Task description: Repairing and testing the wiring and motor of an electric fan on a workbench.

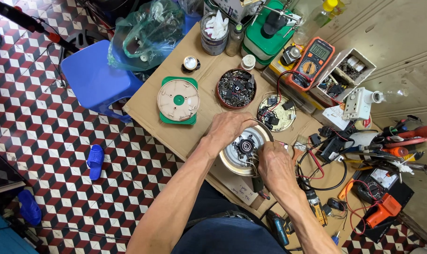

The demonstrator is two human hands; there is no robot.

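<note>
Where the tiled floor (49, 117) gives way to the cardboard-covered bench (147, 106), a blue stool (93, 75) stands hard against the bench's left edge with a plastic bag (145, 35) beside it, so that side is hemmed in. Just inside the edge lies a round beige plate on a green base (178, 101), flat and apart from the work, with bare cardboard around it — the only open room here. Further right a red tin of small parts (236, 88) and a round circuit board (276, 113) sit within reach behind the hands. The left hand (227, 129) lies curled over the rim of the round metal base (244, 150), seemingly steadying it near the bench's front edge, just before the person's lap. The right hand (274, 162) is closed on a dark-handled tool (257, 183) at the base's right side, beside its black hub. Right of it, wires, an orange meter (312, 63) and pliers (406, 136) crowd the bench — little space to swing that way.
</note>
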